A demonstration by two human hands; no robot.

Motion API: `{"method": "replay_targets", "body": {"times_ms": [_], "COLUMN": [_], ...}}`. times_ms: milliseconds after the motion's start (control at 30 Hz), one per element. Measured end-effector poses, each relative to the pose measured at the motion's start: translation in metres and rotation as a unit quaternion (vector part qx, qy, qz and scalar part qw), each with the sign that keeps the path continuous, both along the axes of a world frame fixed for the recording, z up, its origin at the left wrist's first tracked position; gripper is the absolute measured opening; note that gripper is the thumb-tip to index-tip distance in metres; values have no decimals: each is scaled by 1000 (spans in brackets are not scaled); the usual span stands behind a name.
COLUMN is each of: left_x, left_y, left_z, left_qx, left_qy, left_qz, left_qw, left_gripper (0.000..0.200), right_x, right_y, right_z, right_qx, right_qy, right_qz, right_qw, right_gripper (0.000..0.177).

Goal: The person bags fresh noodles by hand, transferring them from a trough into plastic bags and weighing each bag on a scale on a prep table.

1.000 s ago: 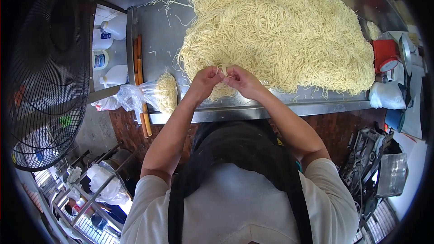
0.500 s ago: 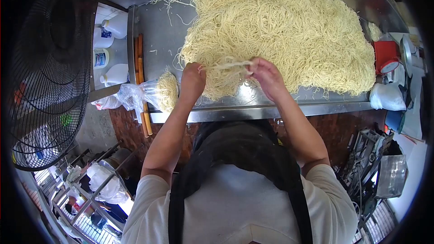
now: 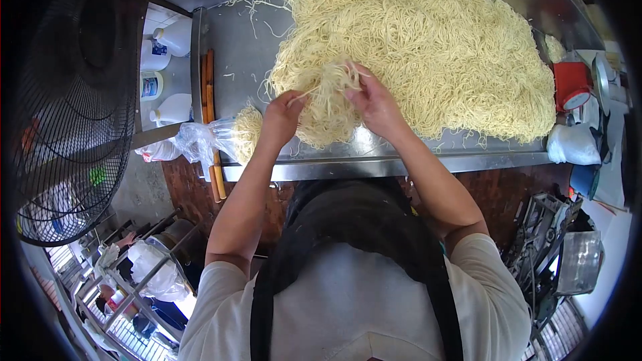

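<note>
A loose bunch of pale noodles (image 3: pixel 329 81) is held up between my hands, above the near left part of a large noodle heap (image 3: pixel 428 53). My right hand (image 3: pixel 376 105) is closed on the right side of the bunch, thumb against fingers. On the left side, my left hand (image 3: pixel 283 119) pinches a few strands at its fingertips. Both hands are over the front of the metal worktop (image 3: pixel 241 47). Left of my left hand lies a clear plastic bag (image 3: pixel 207 142), with a bundle of noodles (image 3: pixel 248 132) at its right end.
Two long wooden poles (image 3: pixel 210 87) lie across the worktop's left end. White jugs (image 3: pixel 175 108) stand on a shelf beyond them. A black fan (image 3: pixel 73 120) fills the far left. At the right end are a red scale (image 3: pixel 572 85) and a white plastic bag (image 3: pixel 573 143).
My right hand has moved left, closer to my left hand. The strands that were stretched thinly between my hands now hang together in a fuller, looser bunch.
</note>
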State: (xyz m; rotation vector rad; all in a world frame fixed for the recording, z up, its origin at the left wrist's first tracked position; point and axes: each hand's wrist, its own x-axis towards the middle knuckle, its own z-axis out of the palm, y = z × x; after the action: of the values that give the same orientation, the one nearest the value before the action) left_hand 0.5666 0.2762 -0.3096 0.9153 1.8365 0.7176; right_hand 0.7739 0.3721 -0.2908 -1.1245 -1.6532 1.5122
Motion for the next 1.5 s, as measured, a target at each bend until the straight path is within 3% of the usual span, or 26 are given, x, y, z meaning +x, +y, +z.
{"method": "replay_targets", "body": {"times_ms": [33,67,100,200,233,333,367,467,500,600,700,900,1000,1100,1200,1300,1400,1433,1500], "left_x": [-2,-2,13,34,39,46,40,25,22,22,30,33,31,32,24,-4,-1,17,36], "left_y": [-11,-18,-22,-17,-14,-1,8,8,8,1,-4,-8,-3,1,0,1,-3,3,8], "left_z": [-29,-45,-42,-28,-35,-41,-39,-38,-32,-38,-37,-32,-31,-21,-37,-64,-81,-54,-53], "left_qx": [34,66,96,133,159,59,-5,-17,-29,-34,-81,-28,-27,-65,-14,-10,118,105,72], "left_qy": [122,241,301,325,304,141,28,-252,-263,-290,-167,-124,-110,-98,-13,130,103,33,-6], "left_qz": [-50,-101,-49,-47,-49,-41,-37,27,-2,-4,-23,-54,-82,-57,-3,100,109,101,3], "left_qw": [991,963,947,935,938,987,999,967,964,956,982,990,990,991,1000,987,982,989,997], "left_gripper": [39,39,41,42,41,40,34,38,27,15,15,20,23,24,25,24,30,32,28], "right_x": [8,13,18,22,19,-3,-10,-13,-10,-2,1,9,7,9,17,35,40,34,10], "right_y": [-5,-7,-9,-23,-27,-34,-33,-17,-13,-11,-11,-9,-10,-6,-7,5,-3,-10,-24], "right_z": [-46,-57,-68,-62,-66,-75,-77,-77,-76,-68,-46,-56,-49,-61,-71,-50,-73,-79,-115], "right_qx": [71,125,177,240,231,124,79,-22,-50,-206,-248,-64,-79,-81,-31,-213,-32,65,107], "right_qy": [-38,-74,-112,-176,-176,-127,-121,-144,-159,-8,-34,-112,-113,-126,-105,-46,-93,-76,-83], "right_qz": [-17,-28,-42,-28,-4,33,46,90,107,125,139,207,175,171,125,9,-42,-17,8], "right_qw": [997,989,977,954,957,984,989,985,980,971,958,970,975,974,986,976,994,995,991], "right_gripper": [22,24,25,24,23,16,16,22,26,31,31,32,32,24,18,22,38,47,47]}}
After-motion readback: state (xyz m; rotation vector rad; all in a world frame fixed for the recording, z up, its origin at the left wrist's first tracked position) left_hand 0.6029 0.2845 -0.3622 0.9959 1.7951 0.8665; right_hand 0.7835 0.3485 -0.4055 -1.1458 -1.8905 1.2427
